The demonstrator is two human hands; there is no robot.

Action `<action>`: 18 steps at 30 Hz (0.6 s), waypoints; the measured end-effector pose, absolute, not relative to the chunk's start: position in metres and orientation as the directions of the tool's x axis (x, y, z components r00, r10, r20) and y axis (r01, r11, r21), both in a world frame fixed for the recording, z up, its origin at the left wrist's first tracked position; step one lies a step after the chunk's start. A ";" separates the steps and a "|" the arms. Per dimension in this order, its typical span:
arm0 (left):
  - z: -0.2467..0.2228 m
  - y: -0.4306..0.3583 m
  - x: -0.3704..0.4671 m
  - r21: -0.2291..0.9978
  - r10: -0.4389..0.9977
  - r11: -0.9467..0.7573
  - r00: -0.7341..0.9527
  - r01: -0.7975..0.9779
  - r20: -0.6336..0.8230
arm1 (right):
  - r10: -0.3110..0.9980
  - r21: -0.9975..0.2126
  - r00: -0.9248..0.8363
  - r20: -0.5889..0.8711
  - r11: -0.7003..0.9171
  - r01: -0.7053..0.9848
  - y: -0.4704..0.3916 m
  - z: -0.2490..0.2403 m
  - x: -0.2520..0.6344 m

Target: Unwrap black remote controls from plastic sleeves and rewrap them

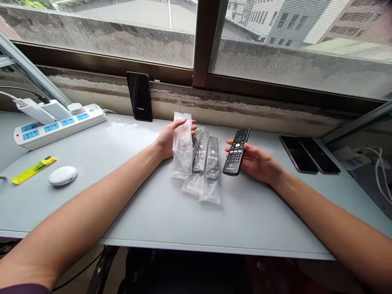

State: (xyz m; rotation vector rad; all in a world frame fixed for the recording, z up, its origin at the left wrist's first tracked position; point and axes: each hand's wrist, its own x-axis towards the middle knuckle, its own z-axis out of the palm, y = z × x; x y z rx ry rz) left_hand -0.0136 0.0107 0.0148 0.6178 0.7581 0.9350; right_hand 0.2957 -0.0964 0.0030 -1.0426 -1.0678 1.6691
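Currently the remote [236, 152], grasped by the right hand [256, 161] just right of the bagged remotes [212, 157], looks slim, black and tilted, with rows of dark buttons, a few white ones, and pale lettering at its near end. Left of the bagged remotes, the left hand [168, 139] pinches a cloudy, crumpled bag [183, 152], thumb in front.

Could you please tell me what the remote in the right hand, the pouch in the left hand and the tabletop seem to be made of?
Remote: probably hard plastic, black and smooth, judging by its rigid-looking body; the buttons could be rubber. Pouch: likely thin plastic film, since it is translucent and wrinkled. Tabletop: perhaps laminate or painted board; it looks pale, smooth and faintly glossy.
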 end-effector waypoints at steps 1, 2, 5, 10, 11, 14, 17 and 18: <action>0.014 0.011 -0.014 0.757 0.878 0.456 0.378 -0.468 -0.295 | 0.943 -0.943 -0.273 -0.189 -0.252 -0.219 -0.096 0.003 0.296; 0.013 0.012 -0.014 0.765 0.879 0.450 0.377 -0.461 -0.290 | 0.942 -0.944 -0.277 -0.189 -0.252 -0.213 -0.096 0.003 0.296; 0.012 0.012 -0.014 0.778 0.880 0.443 0.379 -0.445 -0.285 | 0.939 -0.947 -0.285 -0.192 -0.253 -0.196 -0.096 0.003 0.296; 0.011 0.010 -0.011 0.790 0.875 0.441 0.399 -0.425 -0.274 | 0.939 -0.952 -0.290 -0.184 -0.244 -0.187 -0.098 0.002 0.296; 0.011 0.010 -0.011 0.798 0.876 0.434 0.402 -0.418 -0.266 | 0.939 -0.951 -0.293 -0.183 -0.245 -0.191 -0.098 0.002 0.295; 0.010 0.009 -0.009 0.824 0.880 0.411 0.406 -0.390 -0.246 | 0.935 -0.945 -0.303 -0.182 -0.251 -0.207 -0.099 0.003 0.294; 0.011 0.007 -0.009 0.836 0.879 0.401 0.412 -0.374 -0.238 | 0.935 -0.943 -0.304 -0.185 -0.256 -0.215 -0.100 0.003 0.292; 0.011 0.006 -0.008 0.836 0.879 0.402 0.414 -0.374 -0.237 | 0.935 -0.943 -0.302 -0.186 -0.256 -0.213 -0.100 0.003 0.291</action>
